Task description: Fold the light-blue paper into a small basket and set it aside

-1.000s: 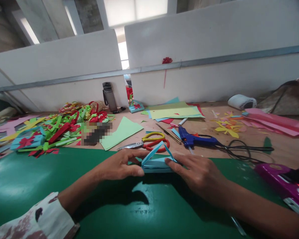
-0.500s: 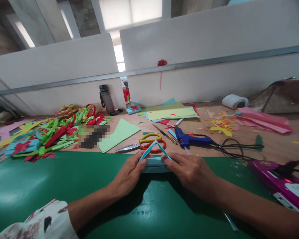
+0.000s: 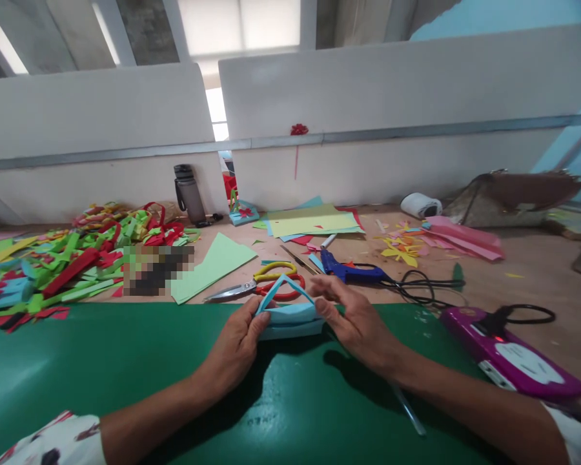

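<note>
A light blue folded paper piece (image 3: 293, 321) with a peaked strip like a handle is held above the green mat (image 3: 281, 400). My left hand (image 3: 237, 342) pinches its left end, thumb in front. At the right end, my right hand (image 3: 356, 320) touches the paper with its thumb, its fingers partly spread behind. Just beyond lie scissors (image 3: 252, 287) with yellow and red handles. A blue glue gun (image 3: 351, 268) rests to their right, and pale green paper sheets (image 3: 213, 268) are at their left.
Colourful paper strips (image 3: 87, 252) are heaped at left, near a grey bottle (image 3: 190, 194). Yellow sheets (image 3: 310, 221) lie at the back. A purple power strip (image 3: 518, 355) with a black cable sits at right, a brown bag (image 3: 518, 197) behind. A clear stick (image 3: 409, 410) lies near my right forearm.
The fingers of my right hand have lifted and spread from the paper's right end. The view has shifted to the right, and more of the blue paper's front shows.
</note>
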The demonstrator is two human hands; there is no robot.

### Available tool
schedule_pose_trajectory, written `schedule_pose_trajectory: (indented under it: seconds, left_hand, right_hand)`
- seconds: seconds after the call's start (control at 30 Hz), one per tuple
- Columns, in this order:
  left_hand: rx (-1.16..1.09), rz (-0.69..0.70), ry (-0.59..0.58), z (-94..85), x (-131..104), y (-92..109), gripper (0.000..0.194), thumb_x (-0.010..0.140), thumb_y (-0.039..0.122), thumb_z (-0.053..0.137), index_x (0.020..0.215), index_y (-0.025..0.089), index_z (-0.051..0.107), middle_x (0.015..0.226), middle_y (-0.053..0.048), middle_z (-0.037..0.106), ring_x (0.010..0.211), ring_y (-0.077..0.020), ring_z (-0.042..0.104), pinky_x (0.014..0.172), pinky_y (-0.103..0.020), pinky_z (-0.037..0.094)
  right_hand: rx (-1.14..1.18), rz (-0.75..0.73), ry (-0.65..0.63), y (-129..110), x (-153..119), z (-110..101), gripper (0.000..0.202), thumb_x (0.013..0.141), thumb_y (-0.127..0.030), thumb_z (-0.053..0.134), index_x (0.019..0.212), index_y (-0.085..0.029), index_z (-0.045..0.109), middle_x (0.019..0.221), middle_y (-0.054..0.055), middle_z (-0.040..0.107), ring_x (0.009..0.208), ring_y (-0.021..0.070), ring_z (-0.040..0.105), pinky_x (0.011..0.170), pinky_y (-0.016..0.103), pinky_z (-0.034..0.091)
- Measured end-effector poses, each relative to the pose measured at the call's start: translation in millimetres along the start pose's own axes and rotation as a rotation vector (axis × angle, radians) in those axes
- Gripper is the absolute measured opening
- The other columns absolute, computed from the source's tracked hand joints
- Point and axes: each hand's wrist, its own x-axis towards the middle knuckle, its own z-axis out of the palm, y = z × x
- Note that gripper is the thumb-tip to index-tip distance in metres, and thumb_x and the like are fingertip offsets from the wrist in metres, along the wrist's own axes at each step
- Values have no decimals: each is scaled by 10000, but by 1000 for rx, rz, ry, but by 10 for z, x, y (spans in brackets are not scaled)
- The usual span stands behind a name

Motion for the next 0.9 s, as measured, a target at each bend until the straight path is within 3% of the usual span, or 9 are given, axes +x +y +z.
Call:
schedule_pose_trajectory:
  seconds: [0.1, 0.17, 0.33, 0.47, 0.6, 0.73, 0.9]
  left_hand:
    - [-6, -7, -8, 6, 1, -2, 321, 922, 297, 360, 1140, 169, 559, 1148, -60, 602, 1015, -197, 528, 896, -287, 368]
    - [-8, -8, -13, 9, 0, -1, 319, 923, 293, 356, 1133, 169, 561, 1146, -62, 603, 1010, -196, 531, 894, -288, 369]
    - [3, -6, -10, 12, -12, 3, 318, 922, 295, 354, 1132, 175, 561, 1155, -58, 597, 1007, -190, 528, 903, -281, 364]
    - [26, -12, -5, 12, -13, 4, 324, 920, 310, 356, 1132, 177, 562, 1154, -56, 596, 991, -193, 531, 891, -277, 373]
    - [34, -17, -2, 16, -6, 13, 330, 919, 306, 349, 1133, 169, 559, 1154, -65, 591, 984, -195, 527, 896, -282, 369]
    - [41, -22, 4, 19, -10, 25, 322, 915, 314, 349, 1110, 179, 568, 1130, -63, 594, 960, -198, 526, 893, -296, 375]
    - [62, -42, 21, 16, -12, 29, 289, 908, 326, 351, 1002, 166, 572, 953, -57, 613, 860, -200, 534, 831, -312, 405]
  right_hand:
    - [86, -3, -204, -36, 29, 14, 275, 940, -303, 407, 1123, -188, 578, 1021, 60, 654, 934, 194, 596, 819, 300, 449]
    - [108, 14, -245, -42, 44, 24, 277, 942, -301, 402, 1075, -189, 617, 987, 50, 660, 901, 189, 596, 804, 291, 443]
    - [131, 83, -198, -37, 66, 38, 235, 905, -217, 452, 1057, -196, 631, 984, 23, 653, 934, 181, 575, 833, 273, 412]
    - [107, 135, -181, -47, 79, 43, 201, 872, -182, 459, 895, -165, 658, 813, 11, 637, 772, 171, 578, 704, 255, 432]
    - [88, 165, -172, -43, 80, 38, 211, 859, -183, 442, 771, -151, 631, 764, 24, 626, 737, 181, 567, 688, 270, 436]
    - [86, 155, -178, -28, 65, 36, 192, 853, -180, 442, 768, -161, 613, 761, 24, 627, 724, 177, 558, 727, 281, 440]
    - [78, 139, -170, 3, 50, 46, 179, 865, -181, 432, 812, -162, 602, 806, 31, 627, 761, 186, 566, 732, 292, 442]
